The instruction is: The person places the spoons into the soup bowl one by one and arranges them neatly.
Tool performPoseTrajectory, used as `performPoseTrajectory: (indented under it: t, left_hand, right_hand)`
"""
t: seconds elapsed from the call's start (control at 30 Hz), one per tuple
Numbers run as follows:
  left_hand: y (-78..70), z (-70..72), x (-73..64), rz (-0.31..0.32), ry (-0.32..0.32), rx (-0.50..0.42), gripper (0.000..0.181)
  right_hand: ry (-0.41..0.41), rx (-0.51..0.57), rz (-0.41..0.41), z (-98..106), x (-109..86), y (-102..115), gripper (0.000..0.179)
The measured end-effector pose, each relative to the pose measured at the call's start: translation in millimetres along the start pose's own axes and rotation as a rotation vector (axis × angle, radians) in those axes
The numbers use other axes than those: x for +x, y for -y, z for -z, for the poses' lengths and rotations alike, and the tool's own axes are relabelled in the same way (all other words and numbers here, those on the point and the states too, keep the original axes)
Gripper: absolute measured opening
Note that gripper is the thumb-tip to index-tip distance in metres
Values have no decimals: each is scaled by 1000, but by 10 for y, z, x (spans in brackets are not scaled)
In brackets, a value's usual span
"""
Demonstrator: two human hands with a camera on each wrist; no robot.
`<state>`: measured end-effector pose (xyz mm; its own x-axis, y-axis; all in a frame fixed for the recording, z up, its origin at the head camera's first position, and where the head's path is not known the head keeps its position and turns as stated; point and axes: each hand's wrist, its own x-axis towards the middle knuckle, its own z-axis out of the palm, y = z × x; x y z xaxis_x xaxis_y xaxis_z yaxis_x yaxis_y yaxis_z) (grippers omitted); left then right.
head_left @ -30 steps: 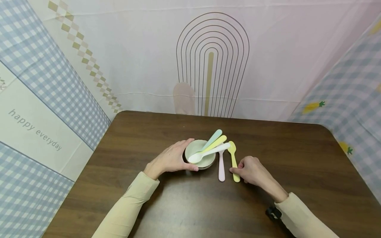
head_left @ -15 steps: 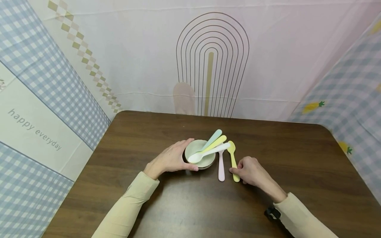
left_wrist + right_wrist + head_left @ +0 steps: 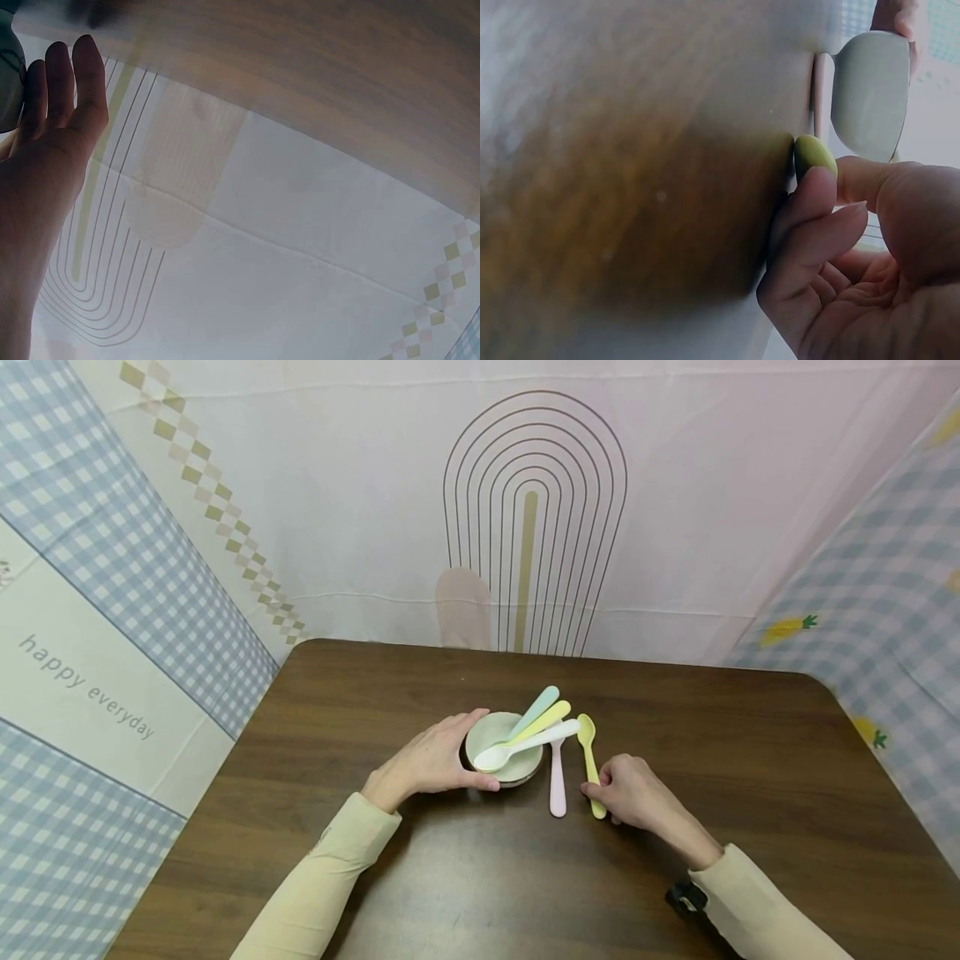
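Note:
My left hand (image 3: 431,760) grips a small pale bowl (image 3: 483,731) from its left side, thumb at the near rim and fingers at the far side. Lying in the bowl are a teal spoon (image 3: 542,700), a yellow spoon (image 3: 553,713) and a white spoon (image 3: 536,741), their handles jutting over the right rim. Just right of the bowl, a pink spoon (image 3: 557,785) lies on the table. My right hand (image 3: 637,791) pinches the handle of a second yellow spoon (image 3: 588,747) between thumb and fingers. The right wrist view shows that handle's end (image 3: 815,154) close to the tabletop.
The brown wooden table (image 3: 465,877) has rounded back corners. Behind it hangs a pale cloth (image 3: 360,493) printed with arches. Blue checked cloth (image 3: 885,610) borders the right side. A black device (image 3: 686,897) sits at my right wrist.
The pinched yellow spoon has shifted slightly to the right, away from the white spoon's handle. My left hand and the bowl have stayed put.

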<state>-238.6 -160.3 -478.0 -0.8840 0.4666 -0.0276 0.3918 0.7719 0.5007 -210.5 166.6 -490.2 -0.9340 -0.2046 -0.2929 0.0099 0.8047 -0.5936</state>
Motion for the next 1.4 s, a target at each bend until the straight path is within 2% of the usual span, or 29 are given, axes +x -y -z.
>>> performPoseTrajectory:
  t: [0.33, 0.83, 1.4]
  left_hand:
    - [2, -9, 1, -5, -3, 2, 118]
    - [1, -1, 1, 4, 3, -2, 118]
    - [-21, -7, -25, 11, -5, -15, 117]
  right_hand:
    - [30, 63, -22, 35, 15, -55, 32]
    - [26, 116, -38, 44, 11, -76, 29]
    - [-17, 178, 6, 29, -54, -95, 31]
